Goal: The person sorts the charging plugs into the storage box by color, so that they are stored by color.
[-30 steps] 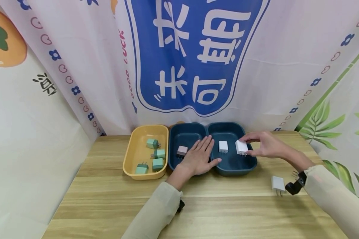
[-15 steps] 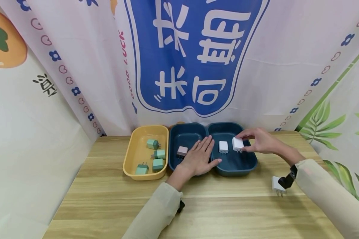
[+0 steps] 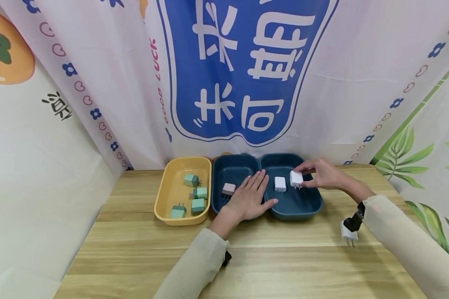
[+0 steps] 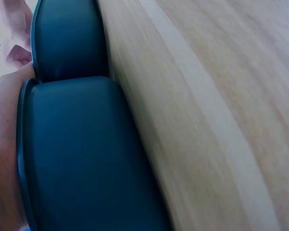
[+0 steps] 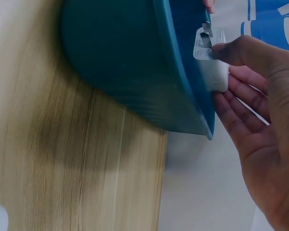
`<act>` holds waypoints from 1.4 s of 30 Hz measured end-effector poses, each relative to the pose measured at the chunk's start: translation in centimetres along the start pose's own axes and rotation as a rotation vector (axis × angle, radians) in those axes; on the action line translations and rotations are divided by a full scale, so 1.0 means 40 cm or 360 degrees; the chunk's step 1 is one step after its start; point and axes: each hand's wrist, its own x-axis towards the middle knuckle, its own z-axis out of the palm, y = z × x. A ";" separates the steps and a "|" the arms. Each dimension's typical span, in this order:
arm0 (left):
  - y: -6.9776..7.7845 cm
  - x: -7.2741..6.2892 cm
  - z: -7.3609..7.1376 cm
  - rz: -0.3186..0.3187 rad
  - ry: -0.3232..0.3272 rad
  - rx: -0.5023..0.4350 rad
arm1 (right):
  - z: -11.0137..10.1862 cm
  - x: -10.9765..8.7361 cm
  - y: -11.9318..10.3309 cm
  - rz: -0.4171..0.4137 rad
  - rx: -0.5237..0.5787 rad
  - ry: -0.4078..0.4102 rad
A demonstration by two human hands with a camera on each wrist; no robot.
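My right hand pinches a white charger plug between thumb and fingers over the right blue bin. In the right wrist view the same charger plug shows its two metal prongs. Another white charger plug lies in that bin, left of the held one. My left hand rests with straight fingers across the middle blue bin and its shared edge with the right bin. A pinkish charger plug lies in the middle bin beside it.
A yellow bin at the left holds several green charger plugs. One more white charger plug lies on the wooden table, partly behind the right wrist camera. A printed curtain hangs behind the bins.
My right hand has moved left and slightly away from me with the white charger plug, further over the right bin. The left hand has stayed in place.
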 end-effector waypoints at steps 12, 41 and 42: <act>-0.002 0.001 -0.002 -0.0006 -0.0014 -0.0021 | 0.014 0.024 0.034 0.0007 -0.0032 -0.0031; -0.002 0.001 0.001 0.0006 0.0008 -0.0037 | 0.039 0.046 0.038 -0.0043 -0.0252 -0.0036; -0.002 0.001 0.002 0.0006 0.0004 -0.0038 | 0.038 0.044 0.036 -0.0041 -0.0254 -0.0029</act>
